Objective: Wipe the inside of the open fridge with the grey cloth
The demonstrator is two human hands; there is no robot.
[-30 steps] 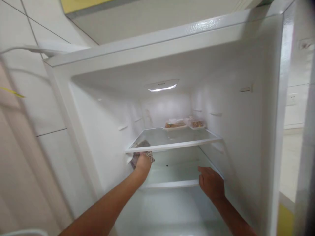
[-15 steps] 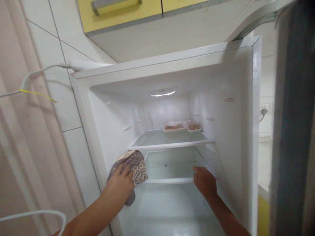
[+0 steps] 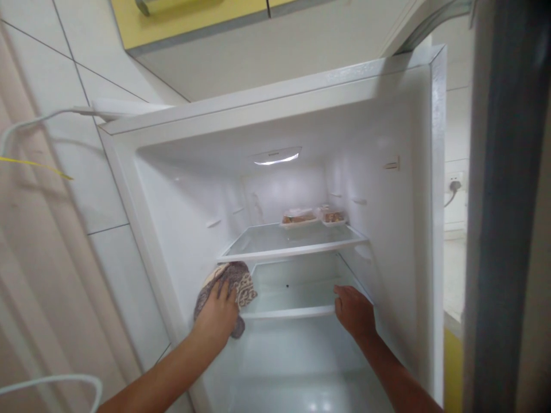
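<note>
An open white fridge point(image 3: 387, 241) fills the view. My left hand point(image 3: 217, 315) presses a grey patterned cloth point(image 3: 235, 281) flat against the fridge's left inner wall, just under the upper glass shelf point(image 3: 293, 244). My right hand point(image 3: 353, 312) rests on the right front corner of the lower glass shelf point(image 3: 293, 310), fingers curled over its edge. Two trays of food point(image 3: 307, 217) sit at the back of the upper shelf.
The fridge door point(image 3: 503, 229) stands open at the right. A tiled wall point(image 3: 64, 172) with a white cable point(image 3: 26, 123) lies to the left, and yellow cabinets point(image 3: 185, 14) hang above. The interior lamp point(image 3: 275, 156) is lit.
My left hand came down with the cloth from the upper shelf's front edge to the left wall below it. The right hand stayed on the lower shelf. My head pulled back.
</note>
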